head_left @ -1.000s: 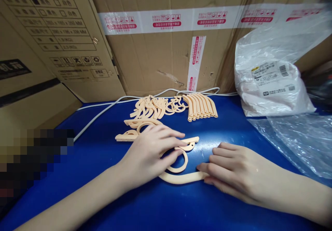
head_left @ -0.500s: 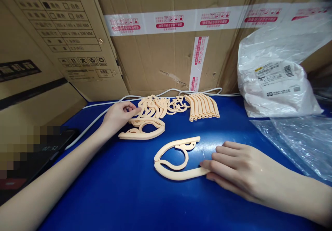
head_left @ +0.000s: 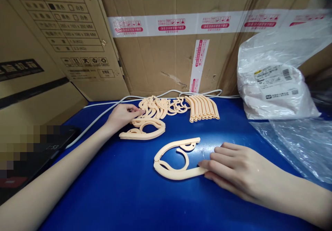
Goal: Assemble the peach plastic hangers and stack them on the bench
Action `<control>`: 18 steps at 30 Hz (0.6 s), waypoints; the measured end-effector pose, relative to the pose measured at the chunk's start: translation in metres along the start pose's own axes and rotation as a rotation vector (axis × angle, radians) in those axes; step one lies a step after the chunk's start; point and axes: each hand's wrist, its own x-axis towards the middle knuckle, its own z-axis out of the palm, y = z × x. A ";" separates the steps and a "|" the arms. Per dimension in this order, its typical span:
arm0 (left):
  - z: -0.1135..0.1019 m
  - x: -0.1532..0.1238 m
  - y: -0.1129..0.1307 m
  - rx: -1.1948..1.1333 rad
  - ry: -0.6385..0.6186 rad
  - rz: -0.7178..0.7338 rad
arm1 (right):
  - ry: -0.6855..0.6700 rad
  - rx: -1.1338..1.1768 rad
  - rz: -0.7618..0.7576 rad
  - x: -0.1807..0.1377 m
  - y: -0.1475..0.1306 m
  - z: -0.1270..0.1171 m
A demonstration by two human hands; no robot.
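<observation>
A peach plastic folding hanger (head_left: 171, 170) lies flat on the blue table (head_left: 124, 189) in front of me. My right hand (head_left: 233, 172) rests at its right end, with the end pinched between thumb and fingers. My left hand (head_left: 121, 116) reaches to the far pile of peach hook pieces (head_left: 155, 108), its fingertips closed on one piece at the pile's left edge. A second assembled hanger (head_left: 145, 130) lies just below that pile. A fanned row of peach curved arms (head_left: 203, 107) sits to the right of the pile.
Cardboard boxes (head_left: 168, 51) wall the table's back and left. A white cable (head_left: 103, 111) runs along the back edge. A labelled plastic bag (head_left: 272, 85) and loose clear film (head_left: 298, 144) are at the right. A dark device (head_left: 38, 151) lies at the left.
My left hand left the near hanger and reached back to the pile of hook pieces, where its fingers have closed. The right hand stayed on the hanger's end.
</observation>
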 end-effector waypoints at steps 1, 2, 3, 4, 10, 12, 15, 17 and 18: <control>0.000 0.000 0.000 0.007 0.001 -0.001 | 0.001 0.003 0.002 0.000 0.000 0.000; -0.001 -0.001 0.000 0.016 0.003 -0.003 | 0.001 0.008 0.009 0.001 0.000 0.000; -0.001 -0.001 0.000 0.026 0.007 -0.004 | 0.001 0.012 0.018 0.001 0.000 0.000; -0.001 -0.001 0.000 0.036 0.010 -0.005 | -0.002 0.016 0.030 0.002 0.000 0.000; -0.002 -0.003 0.000 0.047 0.029 -0.012 | -0.017 0.011 0.081 0.003 0.001 -0.002; -0.005 -0.003 -0.001 0.030 0.053 -0.005 | -0.026 0.014 0.089 0.002 0.001 -0.002; -0.011 -0.003 0.002 -0.023 0.121 0.002 | -0.033 0.025 0.095 0.002 0.001 -0.002; -0.014 -0.007 0.011 -0.072 0.170 0.002 | -0.031 0.030 0.093 0.002 0.001 -0.004; -0.015 -0.012 0.020 -0.108 0.187 0.007 | -0.023 0.031 0.091 0.002 0.001 -0.005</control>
